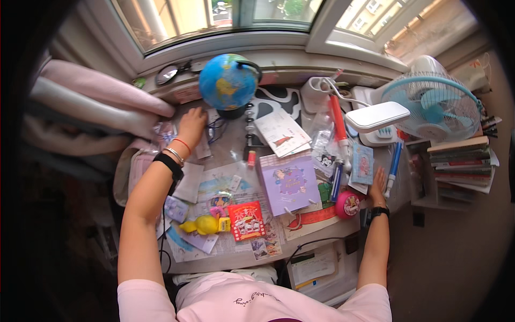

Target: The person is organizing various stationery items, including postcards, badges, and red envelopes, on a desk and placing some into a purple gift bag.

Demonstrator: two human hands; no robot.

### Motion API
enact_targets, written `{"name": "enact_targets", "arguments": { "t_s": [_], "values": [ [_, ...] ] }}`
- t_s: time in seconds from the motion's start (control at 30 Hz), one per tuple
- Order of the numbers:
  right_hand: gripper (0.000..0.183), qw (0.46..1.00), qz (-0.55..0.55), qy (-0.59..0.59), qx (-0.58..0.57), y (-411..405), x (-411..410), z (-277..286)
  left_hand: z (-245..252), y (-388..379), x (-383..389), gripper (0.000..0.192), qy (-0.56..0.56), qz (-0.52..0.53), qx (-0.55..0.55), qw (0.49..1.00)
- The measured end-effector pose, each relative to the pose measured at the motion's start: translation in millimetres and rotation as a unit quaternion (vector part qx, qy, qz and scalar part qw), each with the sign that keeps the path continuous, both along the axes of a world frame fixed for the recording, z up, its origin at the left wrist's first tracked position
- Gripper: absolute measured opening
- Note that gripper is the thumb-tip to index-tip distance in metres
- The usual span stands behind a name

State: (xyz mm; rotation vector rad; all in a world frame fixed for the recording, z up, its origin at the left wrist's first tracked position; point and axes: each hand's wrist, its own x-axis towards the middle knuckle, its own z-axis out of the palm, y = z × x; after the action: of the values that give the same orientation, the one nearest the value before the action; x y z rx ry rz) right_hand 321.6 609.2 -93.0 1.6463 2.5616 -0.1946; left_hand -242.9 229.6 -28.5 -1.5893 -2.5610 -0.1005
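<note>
My left hand (193, 125) reaches to the far left of the desk, beside the globe (228, 82) and a dark blue cord (217, 128). Its fingers bend downward, and whatever lies under them is hidden. On the right, my right hand (377, 186) rests with straight fingers between a light blue booklet (362, 164) and a blue-and-white tube (394, 167). Nothing shows in its grasp. Between my arms are a purple paper box or bag (290, 183), a red illustrated packet (246, 220), a yellow toy figure (203, 225) and a pink round case (347, 204).
A blue desk fan (432, 105) and a white lamp head (377, 116) rise at the right, near a book stack (460, 163). Folded cloths (104, 90) hang at the left. A black cable (314, 241) crosses the front edge above an open drawer (322, 265).
</note>
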Motion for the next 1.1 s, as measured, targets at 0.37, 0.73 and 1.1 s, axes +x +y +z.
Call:
{"name": "enact_targets", "arguments": {
  "t_s": [0.37,0.73,1.1],
  "values": [
    [0.033,0.932,-0.097,0.338,-0.088,-134,52,49,172,-203,132,0.038,-0.195,-0.059,0.195,0.959],
    [0.018,0.922,0.05,0.338,-0.184,-360,-74,58,80,-438,209,0.021,-0.326,0.251,0.239,0.88],
    [0.017,0.905,0.217,0.225,-0.287,-460,-130,89,-24,-496,238,0.061,-0.469,0.391,0.062,0.79]
  ]
}}
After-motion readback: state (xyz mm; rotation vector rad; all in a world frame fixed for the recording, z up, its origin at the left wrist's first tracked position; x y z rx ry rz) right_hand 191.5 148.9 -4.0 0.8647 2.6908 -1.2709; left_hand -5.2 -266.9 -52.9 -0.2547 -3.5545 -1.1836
